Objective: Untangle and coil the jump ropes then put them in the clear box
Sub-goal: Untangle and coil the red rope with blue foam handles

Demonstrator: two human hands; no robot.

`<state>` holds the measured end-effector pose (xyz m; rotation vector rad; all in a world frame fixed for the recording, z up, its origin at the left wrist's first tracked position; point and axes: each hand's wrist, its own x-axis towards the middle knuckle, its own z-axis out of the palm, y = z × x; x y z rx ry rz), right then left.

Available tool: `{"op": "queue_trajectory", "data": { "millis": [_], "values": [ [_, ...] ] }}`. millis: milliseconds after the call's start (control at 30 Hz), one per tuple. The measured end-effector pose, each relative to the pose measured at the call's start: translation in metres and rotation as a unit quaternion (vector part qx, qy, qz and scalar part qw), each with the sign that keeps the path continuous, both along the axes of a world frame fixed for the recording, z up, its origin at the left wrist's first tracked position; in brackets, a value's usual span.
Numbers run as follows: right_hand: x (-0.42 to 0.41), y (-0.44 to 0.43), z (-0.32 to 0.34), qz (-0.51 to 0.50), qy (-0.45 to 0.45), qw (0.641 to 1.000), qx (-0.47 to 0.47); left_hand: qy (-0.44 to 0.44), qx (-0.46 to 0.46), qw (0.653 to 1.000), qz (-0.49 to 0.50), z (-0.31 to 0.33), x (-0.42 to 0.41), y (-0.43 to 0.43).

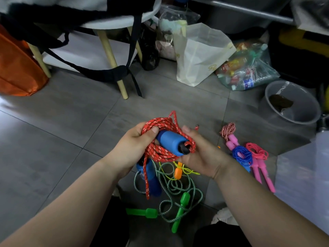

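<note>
A red speckled jump rope is coiled in loops between both hands above the floor. My left hand grips the coil, thumb pressed on top. My right hand cups the coil from the right, fingers curled under it. One blue handle lies across the coil; the other blue handle hangs below on a loose strand. On the floor lie a green rope with green handles, a thin yellow rope with an orange handle, and coiled blue and pink ropes. The clear box stands at the right edge.
A grey bucket stands at the right. A cream plastic bag and a bag of bottles sit behind. A white stool with wooden legs and black straps is at the back left, beside an orange bag.
</note>
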<state>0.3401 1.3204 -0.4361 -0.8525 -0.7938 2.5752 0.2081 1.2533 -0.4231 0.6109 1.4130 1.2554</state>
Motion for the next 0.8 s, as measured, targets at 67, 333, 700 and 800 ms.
{"op": "queue_trajectory", "data": {
  "millis": [67,333,700,800],
  "values": [
    [-0.001,0.002,-0.002,-0.02,-0.028,0.999,0.031,0.078,0.001,0.997,0.005,-0.002,0.002,0.001],
    [0.003,-0.001,0.01,0.029,-0.064,0.982,0.178,0.253,-0.007,0.967,0.042,-0.005,0.0,0.004],
    [-0.01,-0.006,-0.007,-0.071,-0.233,0.92,0.308,0.234,0.008,0.972,0.037,0.0,0.002,0.004],
    [-0.01,-0.007,-0.011,-0.081,-0.257,0.908,0.321,0.241,0.015,0.97,0.006,0.002,0.003,0.002]
  ]
}}
